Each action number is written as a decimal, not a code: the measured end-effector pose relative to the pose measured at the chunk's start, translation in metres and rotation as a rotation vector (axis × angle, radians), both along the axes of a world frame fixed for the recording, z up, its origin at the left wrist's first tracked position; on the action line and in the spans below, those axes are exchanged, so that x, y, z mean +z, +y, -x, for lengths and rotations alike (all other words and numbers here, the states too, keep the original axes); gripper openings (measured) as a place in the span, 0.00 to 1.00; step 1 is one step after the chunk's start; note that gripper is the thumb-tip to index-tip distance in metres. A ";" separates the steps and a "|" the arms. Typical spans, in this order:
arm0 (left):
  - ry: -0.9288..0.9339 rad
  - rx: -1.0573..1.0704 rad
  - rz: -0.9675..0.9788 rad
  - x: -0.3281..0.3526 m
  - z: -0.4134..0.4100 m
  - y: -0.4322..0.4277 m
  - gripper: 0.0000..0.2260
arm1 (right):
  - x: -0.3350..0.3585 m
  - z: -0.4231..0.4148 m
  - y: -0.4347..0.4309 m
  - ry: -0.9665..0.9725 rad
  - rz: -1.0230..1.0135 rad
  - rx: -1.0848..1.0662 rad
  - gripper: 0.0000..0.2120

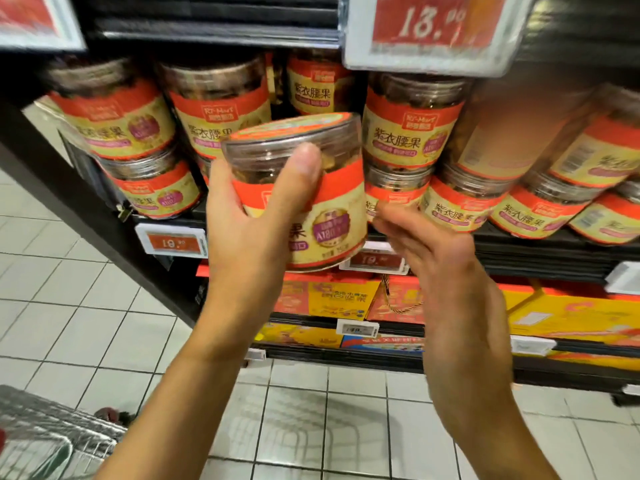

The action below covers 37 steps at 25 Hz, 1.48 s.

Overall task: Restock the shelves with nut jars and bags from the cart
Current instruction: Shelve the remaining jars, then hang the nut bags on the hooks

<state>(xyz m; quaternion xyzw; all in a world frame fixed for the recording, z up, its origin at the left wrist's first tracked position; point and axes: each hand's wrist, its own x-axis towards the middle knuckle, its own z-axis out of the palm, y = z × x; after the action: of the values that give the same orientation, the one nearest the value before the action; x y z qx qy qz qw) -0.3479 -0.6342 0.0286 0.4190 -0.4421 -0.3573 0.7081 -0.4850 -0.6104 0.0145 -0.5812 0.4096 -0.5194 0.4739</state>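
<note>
A person's left hand (249,216) holds a clear plastic cylindrical nut jar with a red and cream label (332,209) in the air, just in front of the shelf's middle. The thumb lies across the jar's front and the other fingers curl behind it. The jar's long axis is near upright, its lid end tipped up and to the left and its base down and to the right.

The right hand (446,271) is beside the jar's lower right with loose, straight fingers, holding nothing; motion blur hides whether it touches.

Behind, matching jars (408,133) stand stacked two high on the dark shelf (536,251), filling it. Their labels read "紫衣腰果" under a logo that looks like "RT-Mart".

A red price tag (429,26) overhead reads "13.00". Yellow and red gift boxes (332,299) fill the lower shelves. A metal wire cart (45,431) is at the lower left on the white tiled floor (69,323).
</note>
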 end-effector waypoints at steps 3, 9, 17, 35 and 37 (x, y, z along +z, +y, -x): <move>-0.049 0.047 0.020 0.012 -0.001 -0.010 0.30 | -0.007 -0.009 0.008 0.030 0.076 0.057 0.22; -0.150 0.088 -0.083 0.014 -0.012 -0.034 0.26 | -0.008 -0.020 -0.019 -0.061 0.100 0.047 0.24; -0.336 0.077 -0.041 -0.017 -0.029 -0.031 0.24 | -0.013 -0.025 -0.055 0.113 0.016 -0.069 0.25; -0.265 0.179 -0.391 0.001 -0.019 0.099 0.06 | 0.013 -0.007 0.013 0.265 -0.011 0.144 0.29; -0.244 0.202 -0.504 0.021 -0.014 0.152 0.07 | 0.031 0.002 0.050 0.313 -0.030 0.277 0.24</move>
<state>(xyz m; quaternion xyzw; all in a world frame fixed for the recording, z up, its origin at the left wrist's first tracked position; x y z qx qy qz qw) -0.3334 -0.4819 0.0497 0.6635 -0.3774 -0.3304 0.5551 -0.4869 -0.5604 0.0452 -0.6984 0.4021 -0.3464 0.4802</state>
